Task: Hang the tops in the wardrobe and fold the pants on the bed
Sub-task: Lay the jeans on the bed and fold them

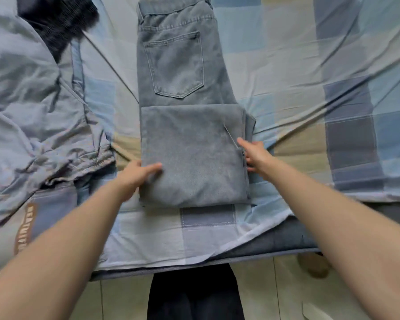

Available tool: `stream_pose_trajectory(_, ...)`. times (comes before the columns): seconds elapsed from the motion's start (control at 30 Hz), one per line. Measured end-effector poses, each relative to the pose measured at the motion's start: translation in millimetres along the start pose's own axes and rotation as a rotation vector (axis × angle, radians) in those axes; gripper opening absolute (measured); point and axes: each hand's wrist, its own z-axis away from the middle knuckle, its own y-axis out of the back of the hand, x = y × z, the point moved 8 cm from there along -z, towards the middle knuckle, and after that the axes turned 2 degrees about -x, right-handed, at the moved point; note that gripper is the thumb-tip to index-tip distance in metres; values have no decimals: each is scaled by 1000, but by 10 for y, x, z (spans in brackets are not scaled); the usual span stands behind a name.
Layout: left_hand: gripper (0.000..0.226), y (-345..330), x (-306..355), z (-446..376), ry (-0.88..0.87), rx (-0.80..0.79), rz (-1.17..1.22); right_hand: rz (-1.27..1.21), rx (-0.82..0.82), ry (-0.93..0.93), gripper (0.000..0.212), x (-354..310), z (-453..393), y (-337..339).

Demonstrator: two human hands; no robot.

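Observation:
Grey-blue jeans (178, 72) lie lengthwise in the middle of the bed, waistband at the far end, back pocket up. The legs are folded over toward the waist, forming a doubled panel near me. My left hand (138, 174) grips the left edge of that folded panel, thumb on top and fingers underneath. My right hand (254, 155) holds the right edge of the panel, thumb on top and fingers tucked at the side. A light blue-grey garment (32, 112) with an elastic hem lies crumpled on the left. A dark knitted garment (56, 19) lies at the far left.
The bed (333, 100) has a blue, beige and grey patchwork sheet. Its near edge (275, 241) runs across the lower frame, with pale floor tiles (275, 292) below. My dark trousers (194, 296) show at the bottom centre. A brown slipper (312, 264) sits under the bed edge.

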Motion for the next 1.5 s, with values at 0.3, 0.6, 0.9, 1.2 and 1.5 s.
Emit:
stream_pose_trajectory(0.3, 37, -152, -165, 341, -38, -49, -8, 83, -11, 193, 24, 637, 337, -62)
stream_pose_trajectory(0.6, 22, -228, -787, 731, 122, -155, -129, 213, -239, -13, 19, 1340, 624, -108)
stream_pose_trajectory(0.9, 53, 63, -639, 843, 86, 275, -486, 412, -209, -150, 20, 1396, 573, -11)
stream_pose_trajectory(1.2, 62, -1414, 1034, 359, -693, 53, -1069, 368, 184, 202, 6, 99, 49, 614)
stream_pose_trajectory(1.5, 9, -1785, 950, 551, -576, -212, -1107, 673, -87, 195, 12, -152, -49, 254)
